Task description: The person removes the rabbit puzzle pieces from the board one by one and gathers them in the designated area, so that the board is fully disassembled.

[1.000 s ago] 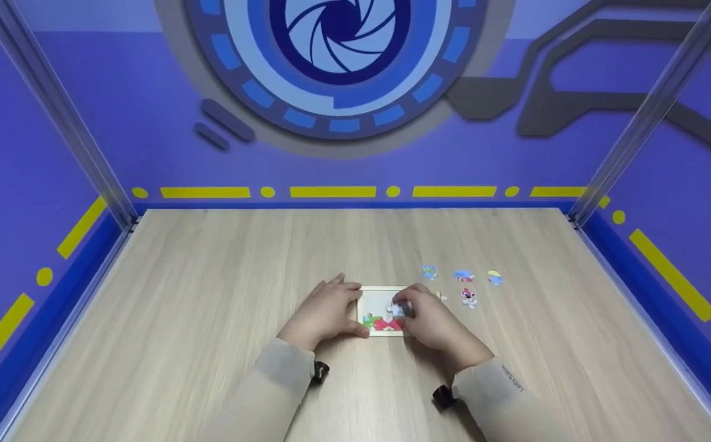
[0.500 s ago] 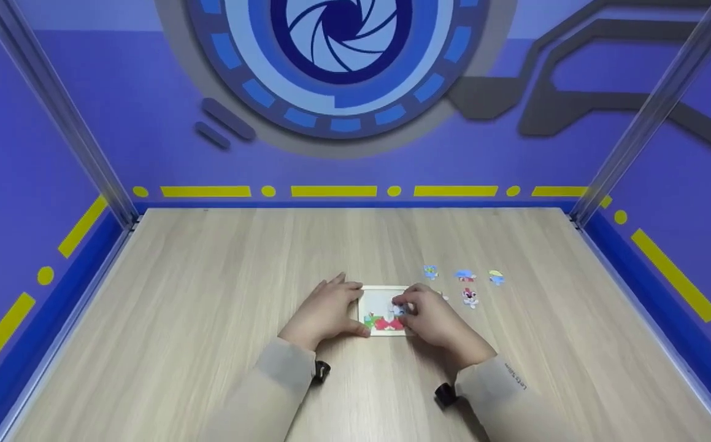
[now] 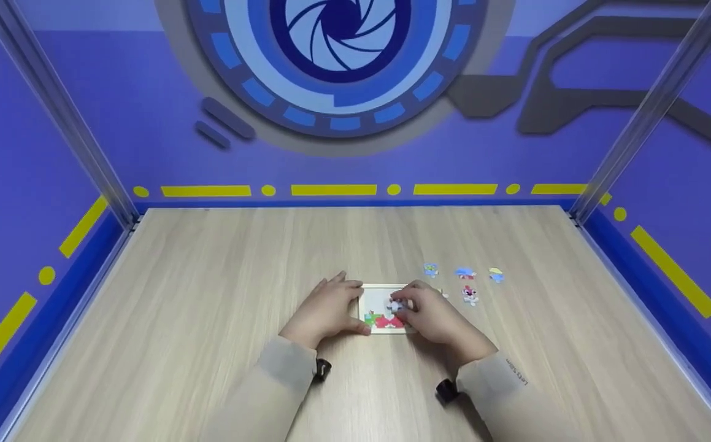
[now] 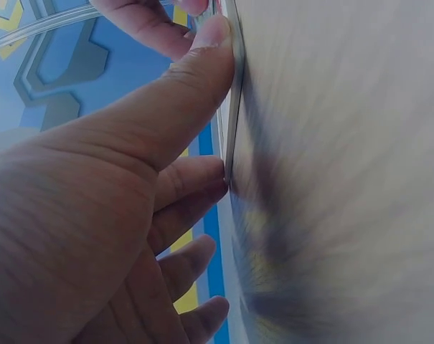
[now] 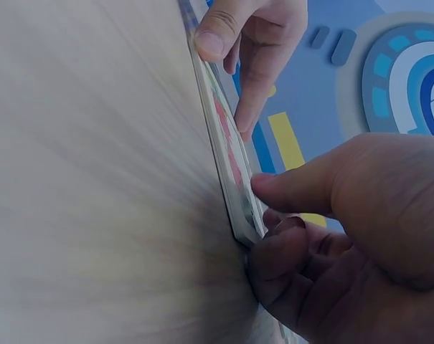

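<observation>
A small white-rimmed puzzle frame (image 3: 386, 286) lies on the table; green and red puzzle pieces (image 3: 388, 322) fill part of its near side. My left hand (image 3: 323, 310) steadies its left side, thumb on the near corner and fingertips at the far one. In the left wrist view, that thumb presses the rim and the fingers are spread and fairly straight. Over the frame's right half, my right hand (image 3: 435, 313) pinches a pale blue-white puzzle piece (image 3: 395, 305) between thumb and finger. The right hand covers the frame's right edge.
Loose puzzle pieces lie right of the frame: a blue-green one (image 3: 431, 270), a blue-red one (image 3: 465, 274), a yellow-blue one (image 3: 496, 275) and one with a red-and-white character (image 3: 470, 296). Another, partly hidden, sits beside the right hand. Blue walls (image 3: 116, 123) border the table.
The pinched puzzle piece has shifted and turned slightly within the frame, moving a little away from the near row. The left hand and frame stay in place.
</observation>
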Demonstrator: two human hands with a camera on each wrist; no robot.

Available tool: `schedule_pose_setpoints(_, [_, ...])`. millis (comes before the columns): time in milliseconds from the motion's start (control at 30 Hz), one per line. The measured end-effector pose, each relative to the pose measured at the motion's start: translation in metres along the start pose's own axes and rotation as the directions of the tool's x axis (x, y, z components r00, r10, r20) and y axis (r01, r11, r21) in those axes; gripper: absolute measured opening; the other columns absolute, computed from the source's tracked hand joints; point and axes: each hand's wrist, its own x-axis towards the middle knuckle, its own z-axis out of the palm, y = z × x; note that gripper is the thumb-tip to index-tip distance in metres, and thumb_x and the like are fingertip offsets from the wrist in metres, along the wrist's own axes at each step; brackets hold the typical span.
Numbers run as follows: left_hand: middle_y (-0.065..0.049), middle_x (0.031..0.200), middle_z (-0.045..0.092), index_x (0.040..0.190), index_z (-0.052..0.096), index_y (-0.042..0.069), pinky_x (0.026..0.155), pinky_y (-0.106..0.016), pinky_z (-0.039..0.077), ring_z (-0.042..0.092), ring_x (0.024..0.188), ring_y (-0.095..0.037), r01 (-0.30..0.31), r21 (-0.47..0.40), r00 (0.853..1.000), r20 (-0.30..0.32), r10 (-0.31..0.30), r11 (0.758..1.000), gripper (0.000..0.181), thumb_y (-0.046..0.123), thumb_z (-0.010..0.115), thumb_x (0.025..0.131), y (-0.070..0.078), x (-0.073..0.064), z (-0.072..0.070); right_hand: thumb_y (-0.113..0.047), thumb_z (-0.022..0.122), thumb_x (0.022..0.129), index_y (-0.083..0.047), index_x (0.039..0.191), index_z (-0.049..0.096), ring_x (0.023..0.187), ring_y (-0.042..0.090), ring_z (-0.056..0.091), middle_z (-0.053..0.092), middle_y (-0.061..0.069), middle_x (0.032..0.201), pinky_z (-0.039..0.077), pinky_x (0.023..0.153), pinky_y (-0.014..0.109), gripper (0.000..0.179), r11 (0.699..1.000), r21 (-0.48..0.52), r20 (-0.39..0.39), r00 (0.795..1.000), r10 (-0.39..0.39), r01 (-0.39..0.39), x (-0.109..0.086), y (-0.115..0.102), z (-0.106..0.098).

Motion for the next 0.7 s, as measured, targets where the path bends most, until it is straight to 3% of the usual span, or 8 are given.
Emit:
schedule_pose_setpoints(167, [-0.006, 0.174, 0.057, 0.156, 0.069, 0.009, 0.146, -0.063, 0.022, 0.033, 0.174, -0.039, 0.001, 0.014, 1.000, 0.003, -0.001, 1.000, 0.087, 0.050, 0.099, 0.085, 0.001, 0.000, -0.002, -0.008, 0.074, 0.107, -0.009, 0.135, 0.078, 0.109, 0.020, 0.062, 0.070, 0.009, 0.134, 0.054, 0.096, 0.038, 0.028, 0.999, 0.016, 0.001, 0.999, -0.040, 0.040, 0.004, -0.001, -0.010])
schedule_pose_setpoints(367, [-0.006, 0.174, 0.056, 0.157, 0.068, 0.010, 0.146, -0.062, 0.021, 0.031, 0.175, -0.039, 0.003, -0.006, 1.000, 0.011, -0.003, 1.000, 0.087, 0.048, 0.099, 0.085, 0.002, 0.002, -0.002, -0.012, 0.074, 0.109, -0.014, 0.141, 0.076, 0.106, 0.021, 0.063, 0.071, 0.003, 0.139, 0.057, 0.099, 0.040, 0.032, 0.998, 0.017, 0.010, 0.998, -0.060, 0.059, 0.004, 0.003, -0.035])
schedule_pose_setpoints(567, [-0.007, 0.174, 0.056, 0.157, 0.068, 0.009, 0.146, -0.062, 0.021, 0.031, 0.175, -0.039, 0.007, -0.019, 1.000, 0.007, -0.007, 1.000, 0.088, 0.047, 0.100, 0.084, 0.000, 0.001, 0.002, -0.016, 0.074, 0.110, -0.014, 0.141, 0.076, 0.099, 0.017, 0.061, 0.067, 0.006, 0.143, 0.054, 0.090, 0.027, 0.031, 0.993, 0.004, -0.016, 0.993, -0.120, 0.120, -0.002, 0.030, -0.059])
schedule_pose_setpoints(700, [-0.006, 0.175, 0.056, 0.156, 0.068, 0.009, 0.147, -0.061, 0.020, 0.031, 0.175, -0.039, 0.012, -0.009, 1.000, 0.006, -0.012, 1.000, 0.088, 0.047, 0.100, 0.084, -0.001, 0.001, 0.002, -0.017, 0.073, 0.111, -0.013, 0.142, 0.075, 0.097, 0.017, 0.061, 0.065, 0.010, 0.142, 0.053, 0.085, 0.023, 0.032, 0.994, -0.005, -0.036, 0.994, -0.106, 0.106, -0.007, 0.052, -0.076])
